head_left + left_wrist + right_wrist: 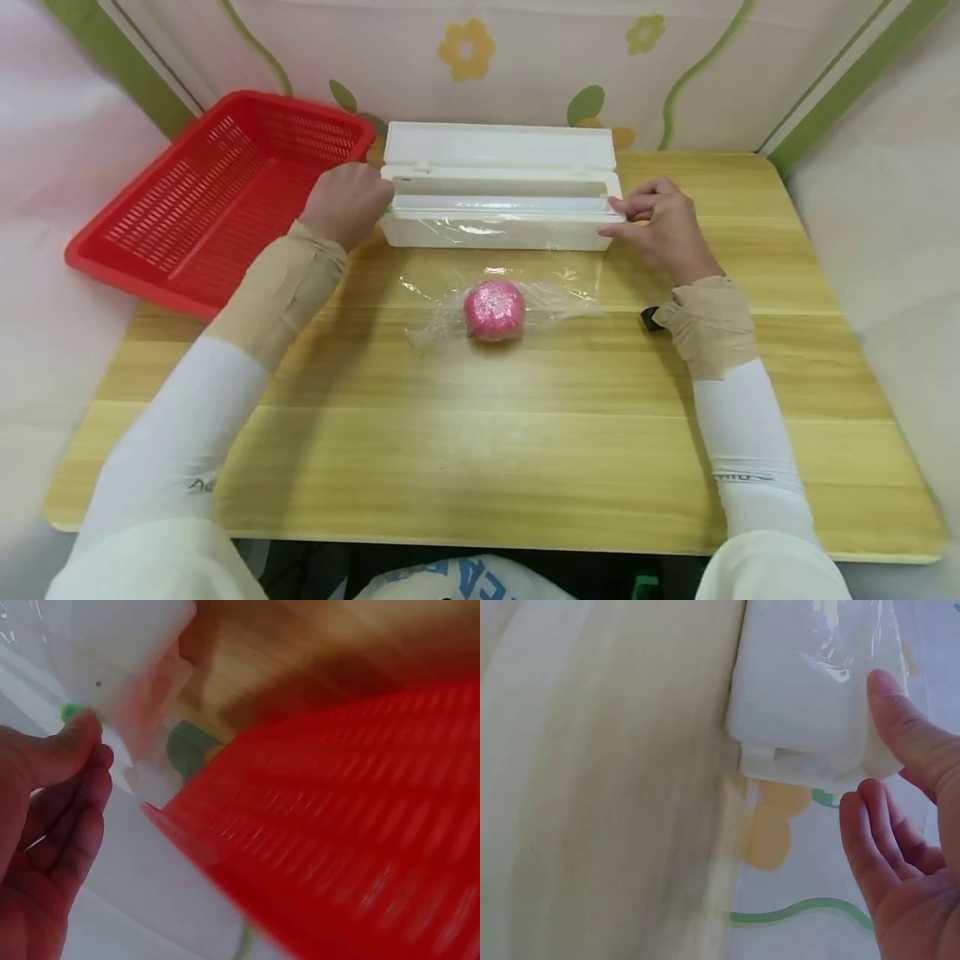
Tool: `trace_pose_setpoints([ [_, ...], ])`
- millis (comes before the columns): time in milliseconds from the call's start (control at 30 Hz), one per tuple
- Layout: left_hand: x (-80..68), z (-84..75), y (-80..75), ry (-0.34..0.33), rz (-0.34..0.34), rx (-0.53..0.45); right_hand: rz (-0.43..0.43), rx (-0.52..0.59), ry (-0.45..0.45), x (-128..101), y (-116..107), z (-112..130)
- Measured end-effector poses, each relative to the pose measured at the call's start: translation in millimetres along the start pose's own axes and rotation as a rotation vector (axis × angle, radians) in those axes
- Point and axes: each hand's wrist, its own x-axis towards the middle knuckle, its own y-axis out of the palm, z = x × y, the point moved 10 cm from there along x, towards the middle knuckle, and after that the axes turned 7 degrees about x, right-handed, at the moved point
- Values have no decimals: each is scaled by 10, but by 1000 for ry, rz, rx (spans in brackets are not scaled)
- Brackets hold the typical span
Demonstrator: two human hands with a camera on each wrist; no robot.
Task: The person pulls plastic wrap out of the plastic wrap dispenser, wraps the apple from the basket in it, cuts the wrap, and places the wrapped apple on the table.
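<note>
Two hands on the cling-film box (498, 200), one at each end. Left hand (348, 202) is at the 9 o'clock end, thumb pressed on a small green tab (71, 712) by the cutter slot, other fingers loosely curled and gripping nothing that I can see. Right hand (663, 225) is at the 3 o'clock end, thumb against the box end, fingers relaxed and apart, steadying rather than gripping. Box lid is open; a film sheet (517, 287) runs from the box front down onto the desk (525, 433). Pink ball (493, 310) sits on that sheet at 6 o'clock from the box, loosely covered. Red basket (217, 192) is at 9 o'clock, just beside the left hand.

Judgement: film is pulled out, cut step in hand. Next move probably calls for sliding the green tab along the slot toward 3 o'clock, with the right hand bracing the box so it doesn't skate.
</note>
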Motion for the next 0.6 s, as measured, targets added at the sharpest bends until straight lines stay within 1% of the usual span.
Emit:
trace_pose_setpoints([
  [67,-59,63,-12,-45,-57,-12,-6,-7,-21,-22,6,24],
  [133,-130,103,-38,-126,-109,-41,-20,-25,-44,-49,0,37],
  [167,-178,122,-43,-172,-121,-68,-26,-25,-52,-63,0,37],
  [200,-231,136,-26,-208,-112,-96,-30,-24,-59,-78,7,32],
  [233,-294,151,1,-244,-95,-144,-30,-19,-65,-90,21,29],
  [267,-360,165,30,-274,-83,-209,-30,-15,-74,-97,33,32],
  [300,-419,175,76,-302,-53,-278,-25,-12,-79,-100,46,39],
  [400,-573,203,264,-384,62,-524,-5,11,-56,-95,74,47],
  [433,-613,215,328,-413,88,-605,4,14,-40,-91,82,44],
  [500,-664,241,438,-462,106,-754,23,7,-16,-86,101,37],
  [600,-686,259,586,-513,92,-936,44,-15,-5,-94,124,44],
])
